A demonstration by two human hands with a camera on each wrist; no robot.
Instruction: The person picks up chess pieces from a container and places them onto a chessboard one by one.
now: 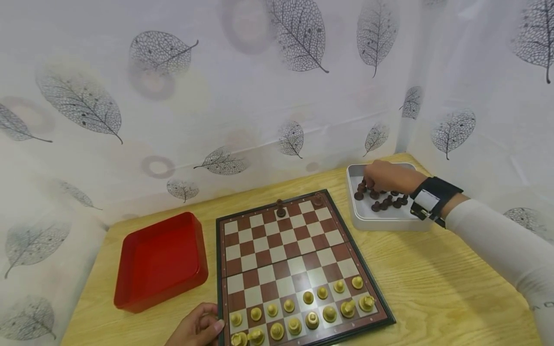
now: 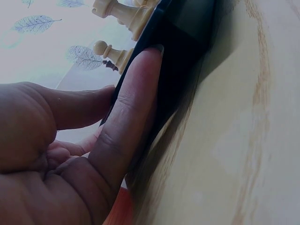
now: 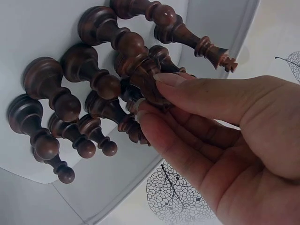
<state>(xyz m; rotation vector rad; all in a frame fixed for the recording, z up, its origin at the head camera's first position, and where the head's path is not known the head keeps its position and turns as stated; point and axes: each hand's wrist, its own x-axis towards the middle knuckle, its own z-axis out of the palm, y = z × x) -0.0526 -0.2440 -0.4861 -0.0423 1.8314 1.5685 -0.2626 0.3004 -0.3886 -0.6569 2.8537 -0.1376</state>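
In the head view my left hand (image 1: 200, 327) grips the near left edge of a brown-and-cream chessboard (image 1: 248, 262); the left wrist view shows its thumb at the rim and a finger underneath. Yellowish chess pieces (image 1: 330, 314) stand in two rows on the near side. Two dark pieces, one tall (image 1: 281, 209) and one at the far right corner (image 1: 318, 199), stand on the far row. Over the white box (image 1: 361, 221), my right hand (image 1: 387, 177) pinches a dark brown chess piece (image 3: 152, 89) with an angular head, partly hidden by the fingers.
Several dark pawns (image 3: 65, 107) and a dark king (image 3: 208, 50) lie in the white box with other dark pieces. A red tray (image 1: 160, 259) sits left of the board on the wooden table (image 1: 437, 283). A leaf-patterned sheet (image 1: 242, 110) hangs behind the table.
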